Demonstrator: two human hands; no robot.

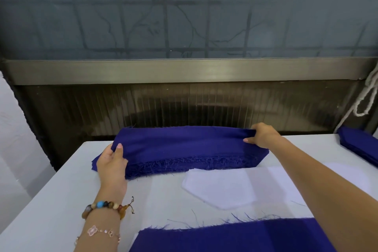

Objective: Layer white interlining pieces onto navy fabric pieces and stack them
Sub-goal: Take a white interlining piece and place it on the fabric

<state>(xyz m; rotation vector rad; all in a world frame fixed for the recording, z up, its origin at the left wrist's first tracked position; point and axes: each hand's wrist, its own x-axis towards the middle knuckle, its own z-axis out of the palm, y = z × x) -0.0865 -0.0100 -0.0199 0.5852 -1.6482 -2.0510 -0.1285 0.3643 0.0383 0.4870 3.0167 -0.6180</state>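
From the head view, a thick navy stack (184,149) of cut fabric pieces lies across the far middle of the white table (61,190), its frayed near edge facing the person. The left hand (111,161) grips the stack's left end: the thumb lies flat on top and the other fingers wrap down round the edge, mostly hidden by the cloth. The right hand (262,136) pinches the right end, fingers curled over the top edge and the thumb pressed against the near face. The upper layers rise off the table between the two hands, though how many pieces are lifted is hard to tell. Just in front of the stack, touching its fringe, a white interlining piece (221,188) lies flat. Nearer still, at the table's front edge, lies a single navy piece (235,237) with loose threads along its far side. A second navy pile (360,145) sits at the far right. A beaded bracelet (106,207) circles the left wrist.
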